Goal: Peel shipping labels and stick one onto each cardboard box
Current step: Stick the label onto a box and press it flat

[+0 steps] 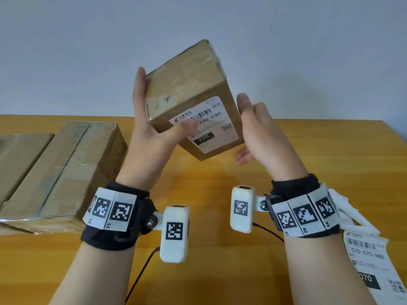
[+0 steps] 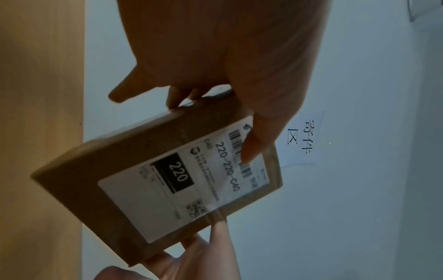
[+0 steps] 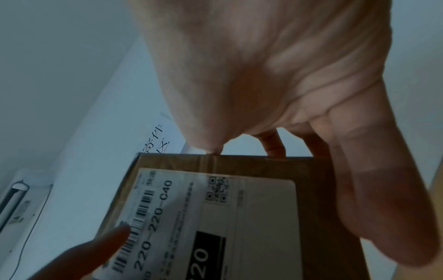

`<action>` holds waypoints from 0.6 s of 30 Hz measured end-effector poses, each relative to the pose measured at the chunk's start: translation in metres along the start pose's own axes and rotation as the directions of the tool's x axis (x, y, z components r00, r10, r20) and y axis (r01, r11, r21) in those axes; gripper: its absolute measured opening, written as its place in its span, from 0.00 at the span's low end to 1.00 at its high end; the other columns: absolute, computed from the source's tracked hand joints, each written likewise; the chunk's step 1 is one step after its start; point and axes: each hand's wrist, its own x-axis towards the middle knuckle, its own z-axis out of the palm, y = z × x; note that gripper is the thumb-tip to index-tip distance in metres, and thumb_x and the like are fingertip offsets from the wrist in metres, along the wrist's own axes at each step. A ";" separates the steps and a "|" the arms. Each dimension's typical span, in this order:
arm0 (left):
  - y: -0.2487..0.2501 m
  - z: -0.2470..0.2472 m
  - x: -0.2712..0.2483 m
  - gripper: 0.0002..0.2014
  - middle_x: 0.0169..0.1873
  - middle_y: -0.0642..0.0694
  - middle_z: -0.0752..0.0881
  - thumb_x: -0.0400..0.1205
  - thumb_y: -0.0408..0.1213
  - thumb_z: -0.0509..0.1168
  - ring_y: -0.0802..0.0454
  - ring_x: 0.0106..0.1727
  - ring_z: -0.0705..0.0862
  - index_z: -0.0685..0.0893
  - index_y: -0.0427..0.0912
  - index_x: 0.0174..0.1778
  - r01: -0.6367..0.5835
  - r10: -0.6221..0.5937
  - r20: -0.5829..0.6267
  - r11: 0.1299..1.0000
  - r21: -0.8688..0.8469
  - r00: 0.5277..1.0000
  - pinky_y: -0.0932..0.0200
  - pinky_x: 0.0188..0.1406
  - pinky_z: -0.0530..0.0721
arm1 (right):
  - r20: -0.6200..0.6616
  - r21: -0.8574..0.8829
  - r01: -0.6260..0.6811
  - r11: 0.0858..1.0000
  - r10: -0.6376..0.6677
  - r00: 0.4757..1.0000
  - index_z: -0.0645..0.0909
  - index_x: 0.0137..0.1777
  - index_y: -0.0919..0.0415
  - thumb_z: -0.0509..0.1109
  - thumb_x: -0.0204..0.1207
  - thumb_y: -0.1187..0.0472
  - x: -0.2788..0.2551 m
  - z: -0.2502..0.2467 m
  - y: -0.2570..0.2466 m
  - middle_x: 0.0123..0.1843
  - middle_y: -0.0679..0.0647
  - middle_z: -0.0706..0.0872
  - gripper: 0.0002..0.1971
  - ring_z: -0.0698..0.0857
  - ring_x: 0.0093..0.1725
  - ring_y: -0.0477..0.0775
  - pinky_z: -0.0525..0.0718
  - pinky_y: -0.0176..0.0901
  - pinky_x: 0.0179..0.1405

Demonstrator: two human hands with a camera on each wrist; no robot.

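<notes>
A small cardboard box (image 1: 187,84) is held tilted in the air above the wooden table (image 1: 220,238). A white shipping label (image 1: 211,124) printed "220-220-C40" is stuck on the face towards me. My left hand (image 1: 149,128) grips the box's left side, its thumb (image 2: 258,136) lying across the label's barcode and its fingers along the side. My right hand (image 1: 264,133) holds the right side, thumb up beside the edge and fingers behind the box. The right wrist view shows the label (image 3: 251,217) close up.
Two larger cardboard boxes (image 1: 66,168) (image 1: 19,155) lie on the table at the left. A strip of loose shipping labels (image 1: 374,265) lies at the lower right edge. A paper sign (image 2: 302,138) hangs on the white wall behind.
</notes>
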 end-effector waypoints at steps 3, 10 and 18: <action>-0.003 0.002 -0.001 0.46 0.67 0.55 0.90 0.76 0.30 0.74 0.57 0.68 0.88 0.58 0.46 0.88 0.002 -0.015 0.064 0.979 0.204 0.998 0.52 0.66 0.90 | 0.024 -0.002 0.007 1.000 -0.007 1.000 0.73 0.67 0.50 0.42 0.82 0.22 0.004 0.000 0.000 0.53 0.54 0.88 0.35 0.92 0.30 0.56 0.94 0.58 0.30; 0.002 -0.002 0.003 0.54 0.66 0.52 0.88 0.69 0.58 0.79 0.62 0.66 0.87 0.62 0.58 0.91 0.059 -0.038 -0.085 0.963 0.263 0.996 0.49 0.67 0.90 | 0.001 -0.050 0.052 0.997 -0.052 0.999 0.74 0.80 0.44 0.33 0.83 0.23 -0.003 -0.004 -0.006 0.73 0.50 0.86 0.42 0.86 0.68 0.52 0.86 0.65 0.67; -0.005 0.005 0.004 0.59 0.61 0.46 0.86 0.57 0.63 0.82 0.53 0.61 0.91 0.68 0.56 0.86 0.221 -0.211 -0.067 0.946 0.238 0.975 0.45 0.63 0.93 | -0.207 -0.143 0.253 0.957 -0.279 0.938 0.68 0.61 0.49 0.48 0.78 0.19 -0.007 0.015 -0.011 0.56 0.48 0.85 0.34 0.89 0.51 0.50 0.91 0.53 0.41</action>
